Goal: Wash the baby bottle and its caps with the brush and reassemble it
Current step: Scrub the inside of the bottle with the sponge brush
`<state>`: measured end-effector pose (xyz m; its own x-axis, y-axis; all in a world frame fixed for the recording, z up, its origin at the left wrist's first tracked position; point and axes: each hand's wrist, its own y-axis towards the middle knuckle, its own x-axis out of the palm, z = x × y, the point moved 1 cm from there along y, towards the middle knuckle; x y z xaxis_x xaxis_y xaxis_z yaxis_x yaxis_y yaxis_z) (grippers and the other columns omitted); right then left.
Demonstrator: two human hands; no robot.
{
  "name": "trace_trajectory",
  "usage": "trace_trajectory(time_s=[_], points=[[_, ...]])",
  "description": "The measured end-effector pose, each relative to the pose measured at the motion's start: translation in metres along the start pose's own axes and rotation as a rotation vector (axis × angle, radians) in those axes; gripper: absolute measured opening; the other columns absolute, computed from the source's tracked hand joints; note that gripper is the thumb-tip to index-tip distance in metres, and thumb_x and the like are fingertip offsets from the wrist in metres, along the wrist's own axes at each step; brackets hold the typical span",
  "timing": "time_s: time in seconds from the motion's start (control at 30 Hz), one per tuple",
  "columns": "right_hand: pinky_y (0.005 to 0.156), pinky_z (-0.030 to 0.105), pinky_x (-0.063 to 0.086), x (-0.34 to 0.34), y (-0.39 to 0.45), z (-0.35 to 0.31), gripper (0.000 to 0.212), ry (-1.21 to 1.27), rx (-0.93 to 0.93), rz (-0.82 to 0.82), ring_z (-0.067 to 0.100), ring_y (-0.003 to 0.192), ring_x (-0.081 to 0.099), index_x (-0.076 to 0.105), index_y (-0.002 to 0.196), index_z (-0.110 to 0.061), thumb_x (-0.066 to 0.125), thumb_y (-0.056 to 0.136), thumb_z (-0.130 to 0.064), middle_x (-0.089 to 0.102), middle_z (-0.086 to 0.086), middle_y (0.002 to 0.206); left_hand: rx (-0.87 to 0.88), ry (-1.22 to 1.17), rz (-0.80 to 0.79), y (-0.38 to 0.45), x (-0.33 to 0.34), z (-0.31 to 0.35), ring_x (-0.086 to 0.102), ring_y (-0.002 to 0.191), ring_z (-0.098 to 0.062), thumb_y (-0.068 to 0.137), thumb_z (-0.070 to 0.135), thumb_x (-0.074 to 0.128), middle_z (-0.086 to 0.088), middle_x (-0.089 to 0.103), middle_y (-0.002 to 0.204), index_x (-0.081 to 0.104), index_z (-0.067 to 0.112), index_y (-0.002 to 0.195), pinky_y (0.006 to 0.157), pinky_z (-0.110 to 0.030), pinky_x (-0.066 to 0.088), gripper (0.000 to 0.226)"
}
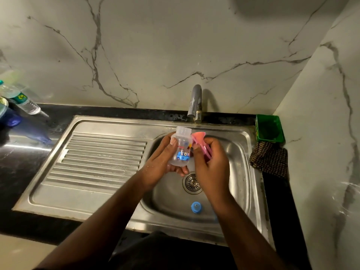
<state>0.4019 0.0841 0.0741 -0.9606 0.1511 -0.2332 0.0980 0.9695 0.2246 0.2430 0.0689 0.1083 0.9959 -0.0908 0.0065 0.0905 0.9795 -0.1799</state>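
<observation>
Both hands are raised over the bowl of a steel sink (58, 191), just near of the tap (195, 103). The left hand (161, 164) wraps its fingers around the lower body of a clear baby bottle (181, 151), thumb on the near-left side and fingertips showing beneath the base; the bottle stands roughly upright with its open, threaded neck pointing toward the tap and a blue car print facing the camera. The right hand (210, 162) is closed around the pink handle of a brush (198, 142), whose pink, sponge-like head sticks up just right of the bottle's shoulder, touching or nearly touching it; I cannot tell which. On the sink floor, near of the round drain (192, 183) and between the two forearms, lies a blue cap (196, 207), apart from both hands. The ribbed draining board fills the left part of the sink. On the dark counter at the far left lie a plastic water bottle (21, 100) and some blue items. At the far right corner sits a green tray (269, 128), with a dark checked cloth (269, 158) just near of it.
</observation>
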Motion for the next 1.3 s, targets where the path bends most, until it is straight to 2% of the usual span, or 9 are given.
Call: trace_trajectory(time_s=[0.07,0.13,0.3,0.53,0.63,0.73,0.97,1.1,1.3], points=[[0.074,0.03,0.055,0.002,-0.003,-0.006,0.02,0.03,-0.103,0.036,0.015,0.09,0.065,0.064,0.113,-0.018,0.068,0.098,-0.031,0.065,-0.002,0.104,-0.015,-0.045,0.042,0.001,-0.003,-0.003,0.071,0.078,-0.034,0.09,0.073,0.048,-0.017,0.072,0.102,0.056,0.016,0.131,0.066,-0.04,0.06,0.07],[0.074,0.032,0.055,0.005,-0.005,-0.012,0.018,0.109,-0.135,0.037,0.016,0.09,0.064,0.066,0.111,-0.013,0.073,0.097,-0.022,0.063,0.002,0.105,0.028,-0.016,0.083,0.003,-0.004,-0.001,0.071,0.08,-0.036,0.091,0.074,0.051,-0.02,0.072,0.1,0.062,0.021,0.122,0.064,-0.038,0.06,0.062],[0.079,0.044,0.06,0.008,-0.011,-0.017,0.036,0.088,-0.184,0.001,0.017,0.103,0.071,0.061,0.133,-0.021,0.067,0.099,-0.033,0.069,-0.004,0.12,0.023,-0.112,0.085,0.007,0.002,-0.001,0.065,0.121,-0.038,0.097,0.054,0.052,-0.017,0.067,0.128,0.065,0.018,0.129,0.1,-0.059,0.053,0.05],[0.077,0.034,0.059,0.012,-0.018,-0.019,0.05,-0.111,-0.259,-0.012,0.012,0.105,0.063,0.044,0.156,-0.023,0.052,0.108,-0.033,0.053,-0.002,0.131,0.044,-0.147,0.186,0.003,0.012,-0.002,0.067,0.111,-0.034,0.095,0.059,0.049,-0.017,0.068,0.117,0.064,0.017,0.124,0.096,-0.051,0.055,0.053],[0.075,0.038,0.058,0.013,-0.032,-0.009,0.051,-0.149,-0.281,-0.047,0.015,0.1,0.064,0.042,0.158,-0.027,0.052,0.108,-0.033,0.056,0.0,0.125,0.056,-0.177,0.205,0.002,0.008,-0.005,0.063,0.113,-0.038,0.095,0.055,0.052,-0.024,0.063,0.126,0.05,-0.003,0.133,0.099,-0.055,0.05,0.069],[0.071,0.042,0.06,0.009,-0.01,0.0,0.051,-0.14,-0.153,0.01,0.014,0.1,0.066,0.039,0.158,-0.031,0.046,0.109,-0.04,0.056,-0.004,0.125,0.037,-0.16,0.203,-0.002,0.016,-0.007,0.064,0.12,-0.04,0.098,0.055,0.05,-0.023,0.065,0.128,0.053,0.003,0.135,0.1,-0.055,0.053,0.063],[0.073,0.034,0.057,0.003,-0.038,-0.012,0.047,-0.185,-0.298,-0.056,0.011,0.094,0.064,0.053,0.152,-0.028,0.056,0.106,-0.038,0.056,-0.006,0.12,0.085,-0.016,0.273,-0.01,0.008,-0.007,0.063,0.116,-0.04,0.106,0.053,0.042,-0.019,0.065,0.122,0.06,0.011,0.128,0.104,-0.065,0.048,0.051],[0.075,0.04,0.059,-0.006,-0.005,-0.016,0.045,-0.254,-0.208,0.051,0.013,0.099,0.065,0.057,0.148,-0.025,0.055,0.106,-0.04,0.063,-0.002,0.12,0.052,-0.131,0.167,-0.015,0.016,-0.012,0.064,0.12,-0.027,0.107,0.036,0.042,-0.017,0.063,0.135,0.047,0.01,0.148,0.102,-0.046,0.053,0.049],[0.087,0.028,0.057,-0.009,-0.033,-0.038,0.044,-0.166,-0.377,-0.026,0.01,0.109,0.066,0.061,0.142,-0.015,0.068,0.1,-0.027,0.066,-0.003,0.125,0.13,-0.262,0.148,-0.021,0.007,0.001,0.063,0.119,-0.028,0.099,0.02,0.058,-0.012,0.066,0.132,0.057,0.013,0.138,0.1,-0.042,0.053,0.04]])
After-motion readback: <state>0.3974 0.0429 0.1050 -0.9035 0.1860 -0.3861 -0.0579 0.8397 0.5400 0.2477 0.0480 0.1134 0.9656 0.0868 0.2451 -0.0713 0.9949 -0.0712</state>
